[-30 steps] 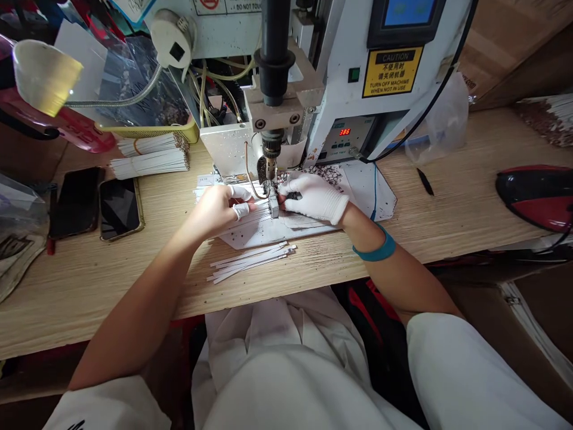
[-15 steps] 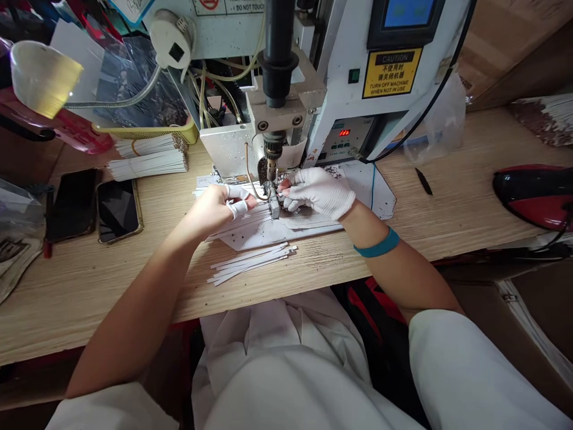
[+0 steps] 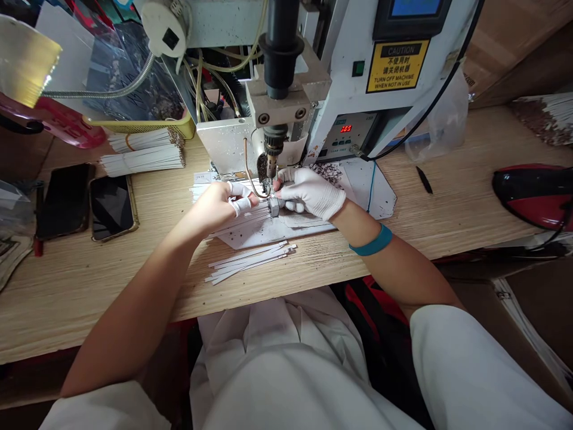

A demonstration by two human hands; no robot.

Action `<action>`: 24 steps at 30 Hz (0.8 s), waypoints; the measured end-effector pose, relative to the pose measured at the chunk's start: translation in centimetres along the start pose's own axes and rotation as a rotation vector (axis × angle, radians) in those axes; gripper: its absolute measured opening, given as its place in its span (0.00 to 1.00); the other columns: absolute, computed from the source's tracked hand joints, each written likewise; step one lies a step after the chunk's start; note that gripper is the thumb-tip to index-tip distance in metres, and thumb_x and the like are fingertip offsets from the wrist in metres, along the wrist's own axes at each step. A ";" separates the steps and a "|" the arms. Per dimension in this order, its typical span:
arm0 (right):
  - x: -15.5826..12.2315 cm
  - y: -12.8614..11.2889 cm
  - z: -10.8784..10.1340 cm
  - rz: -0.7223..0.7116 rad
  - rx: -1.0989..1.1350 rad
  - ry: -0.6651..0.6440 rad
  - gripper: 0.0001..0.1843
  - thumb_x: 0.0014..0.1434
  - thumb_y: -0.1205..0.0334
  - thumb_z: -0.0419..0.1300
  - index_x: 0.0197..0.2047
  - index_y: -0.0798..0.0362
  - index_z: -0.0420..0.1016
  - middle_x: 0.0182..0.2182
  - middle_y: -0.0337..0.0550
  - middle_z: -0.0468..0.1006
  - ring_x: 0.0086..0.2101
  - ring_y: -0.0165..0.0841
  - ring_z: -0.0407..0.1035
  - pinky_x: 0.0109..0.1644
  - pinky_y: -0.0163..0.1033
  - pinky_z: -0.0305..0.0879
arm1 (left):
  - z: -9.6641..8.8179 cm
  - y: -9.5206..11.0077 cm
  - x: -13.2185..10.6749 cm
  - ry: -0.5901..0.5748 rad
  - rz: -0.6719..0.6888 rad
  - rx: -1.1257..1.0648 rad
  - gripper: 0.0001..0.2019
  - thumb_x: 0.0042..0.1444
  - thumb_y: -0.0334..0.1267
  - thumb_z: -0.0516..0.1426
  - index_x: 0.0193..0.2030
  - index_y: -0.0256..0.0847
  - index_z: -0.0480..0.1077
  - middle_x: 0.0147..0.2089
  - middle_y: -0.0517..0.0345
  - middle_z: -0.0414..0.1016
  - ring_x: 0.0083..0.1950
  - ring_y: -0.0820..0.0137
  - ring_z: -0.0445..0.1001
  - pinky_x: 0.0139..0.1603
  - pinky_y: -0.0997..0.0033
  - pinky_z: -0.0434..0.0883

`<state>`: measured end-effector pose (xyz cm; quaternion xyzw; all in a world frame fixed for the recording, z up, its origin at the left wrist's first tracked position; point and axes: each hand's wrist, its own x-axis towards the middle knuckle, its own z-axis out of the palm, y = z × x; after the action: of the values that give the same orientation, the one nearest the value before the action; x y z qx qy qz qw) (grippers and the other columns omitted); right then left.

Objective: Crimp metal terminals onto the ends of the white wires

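My left hand (image 3: 221, 205), with white cots on its fingers, is closed in a pinch just left of the soldering machine's tip (image 3: 271, 167). Thin white strips (image 3: 244, 226) lie beneath it, and what the fingertips grip is too small to make out. From the right, my right hand (image 3: 308, 192) in a white glove pinches something tiny close under the tip. A small grey metal block (image 3: 274, 206) sits between the hands on the white board (image 3: 380, 200). A bent copper-coloured tube (image 3: 246, 164) curves down to the same spot.
Loose white strips (image 3: 248, 261) lie at the table's front. Two phones (image 3: 114, 206) and bundled strips (image 3: 143, 160) are at left, before a yellow basket (image 3: 185, 126). At right lie a black pointed piece (image 3: 424, 180) and a red-black object (image 3: 532, 194).
My right hand has shifted slightly left, closer to the tip. My left hand stays almost in place. The red digits on the machine's display have changed, and the view has moved a little.
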<state>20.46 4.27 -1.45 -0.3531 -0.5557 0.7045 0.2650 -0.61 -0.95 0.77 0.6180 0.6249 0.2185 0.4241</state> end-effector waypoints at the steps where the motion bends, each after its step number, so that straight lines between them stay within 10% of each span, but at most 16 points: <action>1: 0.0 -0.1 0.1 0.009 -0.001 -0.003 0.07 0.52 0.72 0.61 0.33 0.54 0.67 0.21 0.33 0.66 0.16 0.20 0.56 0.13 0.27 0.47 | 0.0 0.0 0.0 0.001 -0.008 0.001 0.18 0.46 0.52 0.62 0.30 0.37 0.74 0.23 0.60 0.69 0.23 0.73 0.63 0.24 0.74 0.59; 24: -0.1 0.0 0.0 0.002 0.033 -0.006 0.08 0.50 0.74 0.61 0.33 0.55 0.67 0.25 0.37 0.68 0.17 0.21 0.57 0.14 0.30 0.46 | 0.0 0.2 0.3 0.008 0.053 0.008 0.14 0.46 0.46 0.61 0.30 0.36 0.77 0.24 0.60 0.71 0.25 0.74 0.64 0.26 0.75 0.60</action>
<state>20.48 4.17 -1.43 -0.3472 -0.5443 0.7149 0.2686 -0.50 -0.63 0.84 0.6352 0.6108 0.2295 0.4133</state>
